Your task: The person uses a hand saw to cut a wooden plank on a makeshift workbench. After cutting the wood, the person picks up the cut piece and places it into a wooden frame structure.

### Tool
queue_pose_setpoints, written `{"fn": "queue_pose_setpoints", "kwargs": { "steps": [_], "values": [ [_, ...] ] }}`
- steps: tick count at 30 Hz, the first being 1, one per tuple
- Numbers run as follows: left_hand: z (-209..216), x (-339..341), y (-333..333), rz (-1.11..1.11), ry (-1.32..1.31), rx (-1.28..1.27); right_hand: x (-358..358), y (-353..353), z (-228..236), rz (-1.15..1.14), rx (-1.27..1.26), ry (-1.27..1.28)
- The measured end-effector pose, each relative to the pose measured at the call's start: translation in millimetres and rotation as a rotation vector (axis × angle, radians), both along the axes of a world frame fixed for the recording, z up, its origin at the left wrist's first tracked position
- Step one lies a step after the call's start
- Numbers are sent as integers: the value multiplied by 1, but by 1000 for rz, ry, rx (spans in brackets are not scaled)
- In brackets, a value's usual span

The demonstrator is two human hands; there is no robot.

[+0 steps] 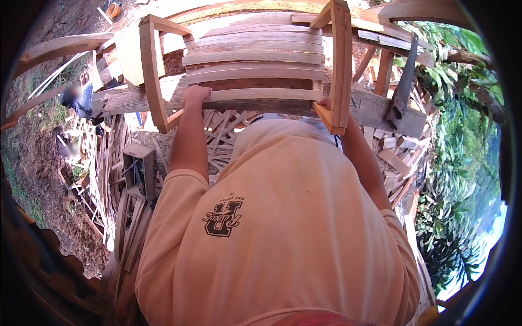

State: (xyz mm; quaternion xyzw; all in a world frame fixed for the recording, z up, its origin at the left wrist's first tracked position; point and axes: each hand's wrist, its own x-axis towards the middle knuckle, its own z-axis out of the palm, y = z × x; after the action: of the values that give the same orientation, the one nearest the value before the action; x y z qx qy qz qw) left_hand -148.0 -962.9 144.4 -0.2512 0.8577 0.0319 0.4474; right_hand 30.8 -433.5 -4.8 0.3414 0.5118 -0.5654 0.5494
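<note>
A wooden chair-like frame lies in front of me, with a row of pale slats (253, 57) across it and upright side frames at the left (153, 76) and right (341, 65). My left hand (197, 94) is closed at the left end of the nearest wooden slat (261, 94). At that slat's other end is my right hand (325, 102), its fingers bent against the wood and partly hidden behind the right side frame. A dark gap shows between the nearest slat and the others.
A handsaw (403, 84) rests at the right on the weathered plank (367, 106) under the frame. Offcuts (223, 136) litter the ground below. Another person (81, 98) is at the far left. A wooden box (138, 163) stands left of me; leafy plants (457, 157) grow at right.
</note>
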Motion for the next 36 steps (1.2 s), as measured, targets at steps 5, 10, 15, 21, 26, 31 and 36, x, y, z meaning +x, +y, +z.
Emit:
{"fn": "queue_pose_setpoints", "kwargs": {
  "steps": [5, 10, 15, 21, 26, 31, 36],
  "values": [
    [4, 13, -10, 52, -11, -39, -29, -42, 78, -202, 142, -112],
    [3, 9, -8, 34, -16, -34, -20, -30, 53, -193, 74, -64],
    [6, 7, -3, 7, -9, -33, -16, -34, 49, -249, 101, -84],
    [-6, 12, -14, -30, -11, -70, -30, -55, 122, -324, 206, 121],
    [26, 4, 4, -34, -32, -42, -7, -34, 60, -194, 340, 445],
    [-10, 14, -22, -97, 48, -75, 19, -15, -38, -74, 530, 634],
    [-34, 8, -31, 27, 70, 34, 12, -16, -34, -14, 621, 749]
  ]
}}
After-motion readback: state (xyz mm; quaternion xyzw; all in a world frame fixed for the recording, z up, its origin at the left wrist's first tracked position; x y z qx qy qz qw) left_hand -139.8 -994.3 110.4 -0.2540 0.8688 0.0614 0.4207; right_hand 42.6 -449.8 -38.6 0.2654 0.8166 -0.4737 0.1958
